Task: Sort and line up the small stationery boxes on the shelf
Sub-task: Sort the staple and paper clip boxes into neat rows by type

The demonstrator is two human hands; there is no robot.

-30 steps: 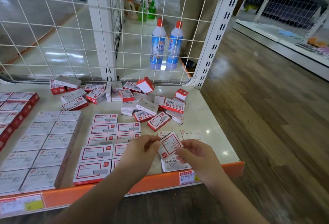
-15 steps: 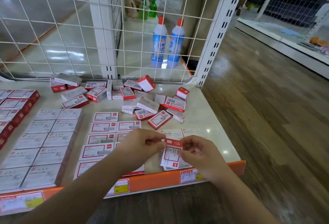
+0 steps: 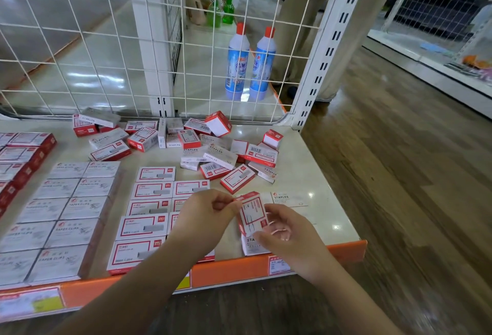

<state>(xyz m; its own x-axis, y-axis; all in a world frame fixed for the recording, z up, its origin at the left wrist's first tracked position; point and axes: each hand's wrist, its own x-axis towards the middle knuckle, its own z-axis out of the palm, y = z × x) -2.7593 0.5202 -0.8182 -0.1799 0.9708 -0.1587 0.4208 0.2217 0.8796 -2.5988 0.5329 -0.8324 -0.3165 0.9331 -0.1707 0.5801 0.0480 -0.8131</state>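
- Head view: the left hand [image 3: 206, 211] and right hand [image 3: 286, 231] both hold one small red-and-white box [image 3: 251, 213] just above the front of the shelf [image 3: 314, 175]; left fingers [image 3: 226, 203] pinch its upper left corner, right fingers [image 3: 269, 236] curl round its lower right side
- Box is tilted, printed face up toward the camera, lifted off the shelf
- Right under it lies a white staples box [image 3: 251, 247] at the front edge; another white staples box [image 3: 288, 199] lies flat just behind the right hand
- Left of the hands, red-framed boxes [image 3: 151, 207] lie in neat rows; further left, grey paper-clip boxes [image 3: 64, 212] in rows too
- Behind, a loose heap of mixed boxes [image 3: 210, 148] lies jumbled near the wire grid [image 3: 80, 42]
- Orange price strip [image 3: 234, 268] runs along the shelf's front edge; bare shelf shows toward the right corner
- Beyond the grid stand two blue bottles [image 3: 250, 66]; wooden floor [image 3: 412, 175] runs to the right
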